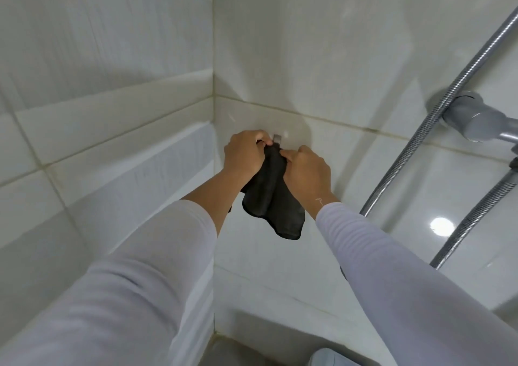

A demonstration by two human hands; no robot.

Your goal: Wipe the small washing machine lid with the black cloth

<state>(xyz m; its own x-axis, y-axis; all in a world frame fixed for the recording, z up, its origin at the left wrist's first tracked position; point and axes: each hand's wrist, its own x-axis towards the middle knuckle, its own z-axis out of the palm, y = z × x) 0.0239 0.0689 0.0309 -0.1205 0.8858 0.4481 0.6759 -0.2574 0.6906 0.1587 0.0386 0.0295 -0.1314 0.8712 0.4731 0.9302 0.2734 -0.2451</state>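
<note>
Two white long sleeves point(120, 295) reach up from the bottom edge. Left hand point(245, 154) and right hand point(307, 171) meet at the tiled corner, both sets of fingers clenched on the top of the soft black cloth point(272, 200). Cloth hangs bunched between the wrists, lower edge loose against the white glossy wall tiles point(322, 57). Small metal wall hook point(277, 138) just above the cloth, touching it. Ribbed chrome shower hose point(448, 107) and grey plastic hose bracket point(476, 119) further right.
</note>
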